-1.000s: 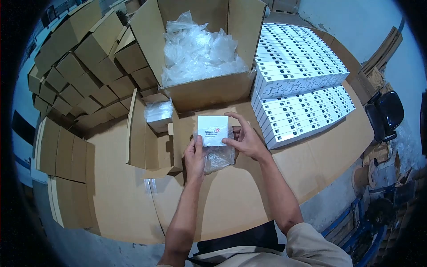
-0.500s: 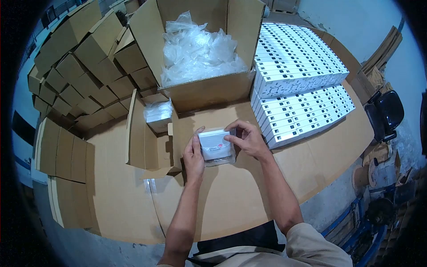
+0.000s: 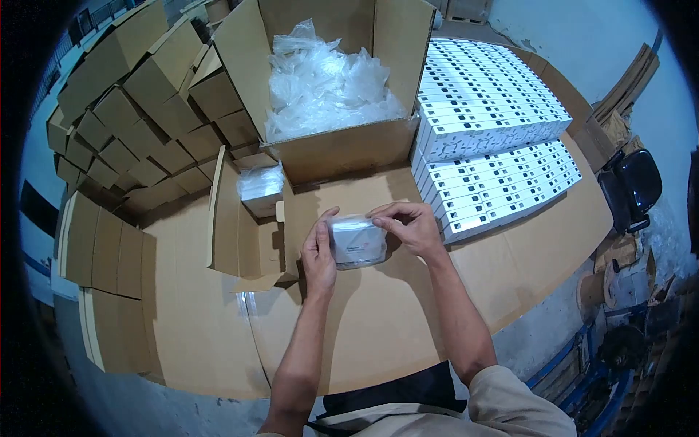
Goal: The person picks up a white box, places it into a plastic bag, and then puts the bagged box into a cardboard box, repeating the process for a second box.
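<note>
While the left grip [image 3: 318, 253] clasps the bagged box [image 3: 357, 246], the right grip [image 3: 413, 227] seemingly pinches its plastic [image 3: 353, 221].

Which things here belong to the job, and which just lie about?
Likely the job:
bagged white box, between left hand and right hand
clear plastic in large carton
open small carton
rows of white boxes
piled brown cartons

Apparently lying about:
black seat
brown spool
leaning cardboard

Pale wall [image 3: 582, 44] beyond black chair [image 3: 639, 182], grey floor [image 3: 196, 408], bluish light.
</note>
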The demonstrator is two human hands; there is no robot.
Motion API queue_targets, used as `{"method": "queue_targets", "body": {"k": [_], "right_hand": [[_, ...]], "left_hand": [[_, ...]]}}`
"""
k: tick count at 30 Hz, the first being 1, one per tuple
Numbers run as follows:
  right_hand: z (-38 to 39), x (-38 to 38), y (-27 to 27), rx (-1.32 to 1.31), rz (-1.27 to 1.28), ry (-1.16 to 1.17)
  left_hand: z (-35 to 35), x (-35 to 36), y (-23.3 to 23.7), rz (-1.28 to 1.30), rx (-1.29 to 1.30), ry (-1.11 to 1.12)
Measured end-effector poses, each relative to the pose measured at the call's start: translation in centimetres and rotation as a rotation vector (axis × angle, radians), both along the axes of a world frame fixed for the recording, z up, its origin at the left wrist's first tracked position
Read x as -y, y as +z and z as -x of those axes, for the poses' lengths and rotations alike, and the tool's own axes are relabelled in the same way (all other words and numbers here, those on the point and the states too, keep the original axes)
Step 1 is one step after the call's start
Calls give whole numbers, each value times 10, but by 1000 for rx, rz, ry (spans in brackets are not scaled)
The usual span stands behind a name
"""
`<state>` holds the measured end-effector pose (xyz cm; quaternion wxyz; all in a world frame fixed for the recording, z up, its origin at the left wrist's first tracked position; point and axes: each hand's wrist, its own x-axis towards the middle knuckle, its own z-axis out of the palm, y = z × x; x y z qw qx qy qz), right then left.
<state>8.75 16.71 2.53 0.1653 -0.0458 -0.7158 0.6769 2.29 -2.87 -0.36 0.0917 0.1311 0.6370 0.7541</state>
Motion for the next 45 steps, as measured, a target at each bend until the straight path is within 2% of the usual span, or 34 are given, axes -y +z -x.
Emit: {"method": "queue_targets", "body": {"k": [8,11,14,17,19,20,22,26,28,32,35,38,41,44,45], "right_hand": [[4,4,-12,-67,245,-18],[7,7,-19,-113,495,54],[5,10,-4,-69,499,87],[2,12,7,-58,236,105],[-1,8,10,97,142,124],[-2,6,11,174,93,134],[-1,5,1,134,116,126],[0,2,-6,80,39,127],[-3,2,5,180,64,102],[-6,-1,8,197,36,83],[-2,-4,-5,24,-4,90],[1,-4,-13,-32,52,86],[4,-7,-24,-17,98,69],[-1,-6,-8,167,143,57],[-1,-2,-2,47,162,47]], "left_hand": [[-2,1,1,-139,15,-82],[0,1,-3,-246,68,-119],[3,0,-10,-351,118,-115],[5,-3,-8,-395,162,-84],[2,-3,4,-427,207,-84],[2,-2,6,-325,126,-95],[1,1,8,-120,-33,-113],[5,4,-5,-38,-66,-154],[6,6,-8,1,-20,-156],[6,6,-7,-19,-74,-121],[5,3,-3,9,-129,-57],[2,1,3,21,-116,14],[2,1,2,12,-91,47],[2,1,3,2,-38,48],[3,2,4,20,-16,42]]}}
